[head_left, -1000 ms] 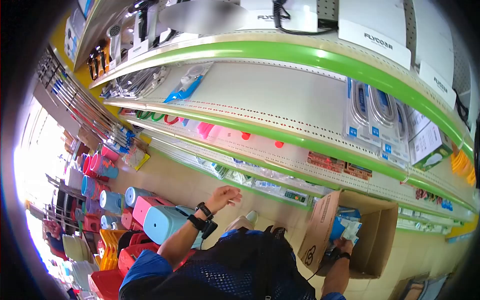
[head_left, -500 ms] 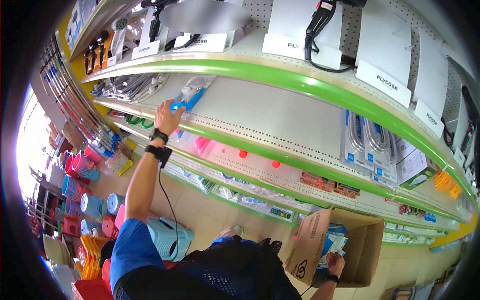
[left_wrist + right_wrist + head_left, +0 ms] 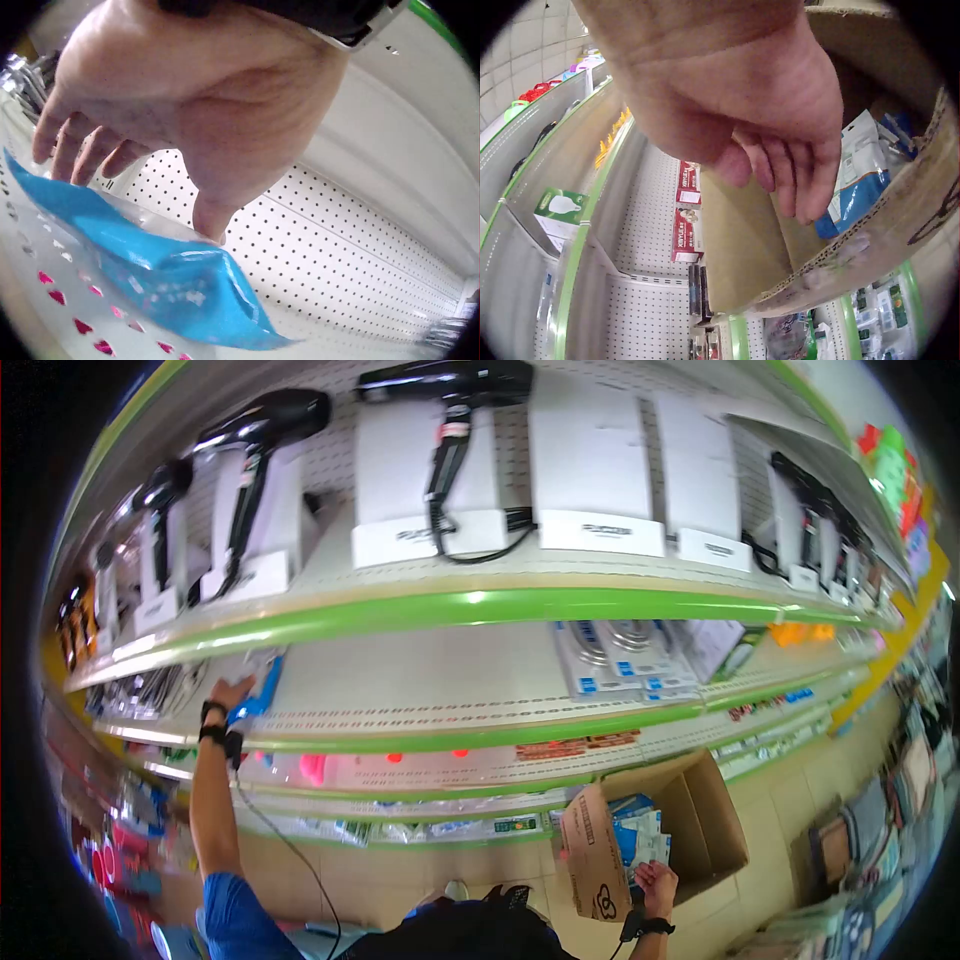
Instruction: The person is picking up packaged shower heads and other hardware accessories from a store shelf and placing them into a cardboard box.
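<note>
On the second shelf (image 3: 420, 670), toward its left part, lies a blue-and-clear plastic package (image 3: 264, 690). My left hand (image 3: 228, 694) is at it; the left wrist view has spread fingers and the thumb tip right at the upper edge of the blue packaging (image 3: 150, 251). Its contents are hard to make out. Down at the right, my right hand (image 3: 655, 882) hangs at the near side of an open cardboard box (image 3: 585, 845). Its fingers (image 3: 784, 176) are loosely bent with nothing between them, in front of blue-and-white packets (image 3: 862, 176) inside the box.
Hair dryers (image 3: 262, 420) stand on white display cards along the upper shelf. Packaged hoses (image 3: 630, 660) and a bulb box (image 3: 559, 210) sit farther right on the second shelf. Lower shelves carry small packets, and folded textiles (image 3: 860, 830) lie at the far right.
My left hand has gone from in front of my body up to the blue package on the shelf. The head view has swung to the right. My right hand has stayed at the box.
</note>
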A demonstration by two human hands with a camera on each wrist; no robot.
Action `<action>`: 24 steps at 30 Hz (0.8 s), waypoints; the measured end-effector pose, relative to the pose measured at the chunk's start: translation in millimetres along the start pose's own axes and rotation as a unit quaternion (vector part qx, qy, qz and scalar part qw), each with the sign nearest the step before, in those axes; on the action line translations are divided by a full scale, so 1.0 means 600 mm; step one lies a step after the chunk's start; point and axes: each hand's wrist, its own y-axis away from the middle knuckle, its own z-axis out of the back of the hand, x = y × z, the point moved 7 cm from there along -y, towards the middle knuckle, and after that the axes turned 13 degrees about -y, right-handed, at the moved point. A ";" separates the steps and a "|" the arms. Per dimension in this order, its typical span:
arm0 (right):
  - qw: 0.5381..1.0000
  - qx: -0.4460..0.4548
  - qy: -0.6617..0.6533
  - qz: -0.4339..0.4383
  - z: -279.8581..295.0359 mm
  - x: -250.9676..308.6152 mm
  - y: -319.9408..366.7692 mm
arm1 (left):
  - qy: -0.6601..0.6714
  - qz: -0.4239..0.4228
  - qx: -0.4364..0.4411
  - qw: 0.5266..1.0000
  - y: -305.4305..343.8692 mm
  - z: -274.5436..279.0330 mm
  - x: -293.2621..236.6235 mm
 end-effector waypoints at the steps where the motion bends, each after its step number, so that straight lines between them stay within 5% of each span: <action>1: 1.000 0.004 0.011 -0.001 -0.009 -0.001 0.009 | -0.006 -0.010 0.007 1.000 -0.046 -0.015 0.025; 2: 1.000 0.000 0.009 0.006 -0.014 0.001 0.019 | -0.073 -0.027 -0.123 0.989 -0.104 -0.029 0.064; 3: 1.000 -0.008 -0.002 0.011 -0.018 0.003 0.029 | -0.063 -0.034 -0.141 0.987 -0.121 -0.034 0.076; 4: 1.000 -0.011 0.013 0.018 -0.023 0.005 0.038 | -0.024 -0.012 -0.055 0.998 -0.077 -0.016 0.047; 10: 0.998 0.004 0.037 0.041 -0.035 -0.006 0.041 | 0.146 -0.042 0.037 0.988 -0.028 -0.013 -0.016; 17: 0.995 0.018 0.086 0.052 -0.100 0.007 0.045 | 0.163 -0.093 -0.011 0.982 -0.013 -0.011 -0.039; 21: 0.981 0.057 0.154 0.103 -0.159 0.011 0.050 | 0.347 -0.138 0.001 0.928 0.135 -0.001 -0.094; 24: 0.965 0.091 0.208 0.129 -0.256 0.034 0.093 | 0.363 -0.166 0.033 0.916 0.305 0.019 -0.152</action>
